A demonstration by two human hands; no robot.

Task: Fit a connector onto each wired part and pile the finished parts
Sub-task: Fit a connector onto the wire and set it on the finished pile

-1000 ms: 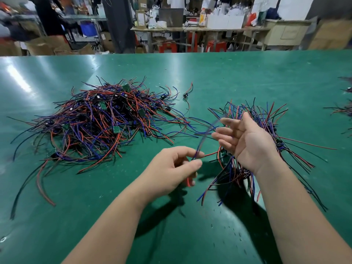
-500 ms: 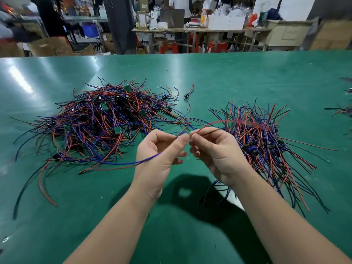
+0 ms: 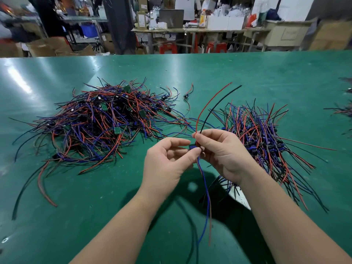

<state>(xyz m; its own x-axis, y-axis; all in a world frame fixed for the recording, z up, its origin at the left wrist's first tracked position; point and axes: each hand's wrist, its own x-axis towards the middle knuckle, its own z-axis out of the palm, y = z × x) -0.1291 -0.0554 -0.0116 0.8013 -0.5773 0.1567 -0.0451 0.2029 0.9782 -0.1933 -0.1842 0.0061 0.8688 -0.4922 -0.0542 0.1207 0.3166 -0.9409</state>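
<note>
Fitting step, mid-join: you have both hands together over the bench (image 3: pixel 76 216), low centre of the head view, between the two heaps. Left hand (image 3: pixel 167 161): thumb and forefinger pinch a small blue connector (image 3: pixel 192 147); the other fingers curl loosely. Right hand (image 3: pixel 222 151): fingertips pinch the red lead (image 3: pixel 197 126) and black lead (image 3: pixel 203 126) just above that connector. Both leads rise from the pinch and arc away up and to the right. A blue tail (image 3: pixel 205 197) and a thin red one beside it hang from between the hands toward you. Fingertips of the two hands touch or nearly touch at the connector. The fingers hide the joint, so I cannot tell whether it is seated.

Next move, by my read: push the two halves fully home, with the leads kept straight into the connector, then drop the piece on the finished pile. Misaligned pins or a half-seated fit are the risk, so check before letting go.

Left heap (image 3: pixel 99 122): tangled red, blue and black wires with small green boards (image 3: pixel 117 130), well left of the left hand. Right heap (image 3: pixel 262 130): wired pieces fanned out, just beyond and partly under the right hand. It looks like the finished pile, though I am not sure.
</note>
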